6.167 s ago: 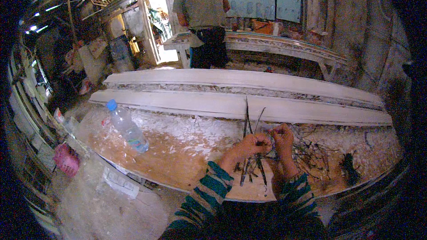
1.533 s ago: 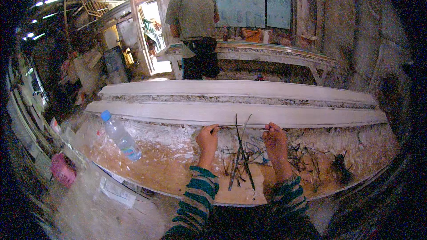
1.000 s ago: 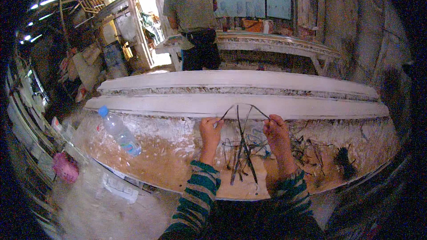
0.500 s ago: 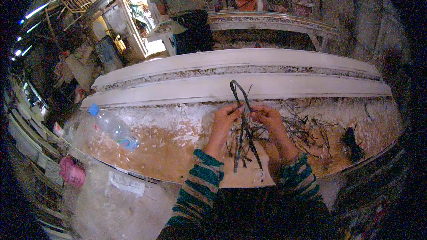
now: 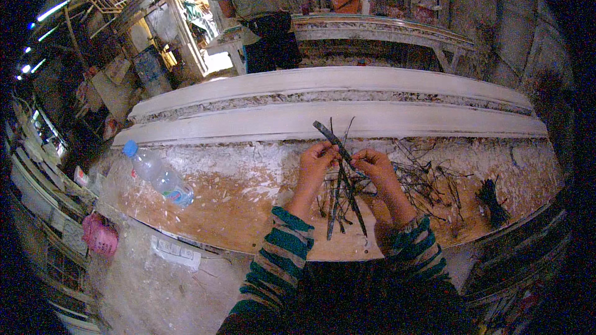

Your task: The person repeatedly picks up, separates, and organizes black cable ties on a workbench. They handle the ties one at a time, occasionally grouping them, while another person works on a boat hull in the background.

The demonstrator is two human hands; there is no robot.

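My left hand [image 5: 320, 156] pinches a few long, thin dark strips [image 5: 328, 131] that cross each other in front of me. Thumb and fingers of my right hand [image 5: 373, 165] are closed on the same strips, just to the right. One flat, wider strip end sticks up to the left above my fingers. Several strip ends hang down toward the table's near edge. What the strips are made of cannot be made out. A loose tangle of thin dark strips [image 5: 428, 181] is spread on the table beside my right hand.
The worn wooden table [image 5: 236, 229] has two long white boards [image 5: 267, 122] across its far side. A plastic bottle [image 5: 162, 177] with a blue cap lies at left, and a dark frayed bundle [image 5: 493, 203] at right. Another person [image 5: 257, 12] stands beyond, near a bench [image 5: 379, 32].
The wide strip that arched in a loop above my hands now shows a free end pointing up and left. My hands have barely moved. The person behind has shifted an arm.
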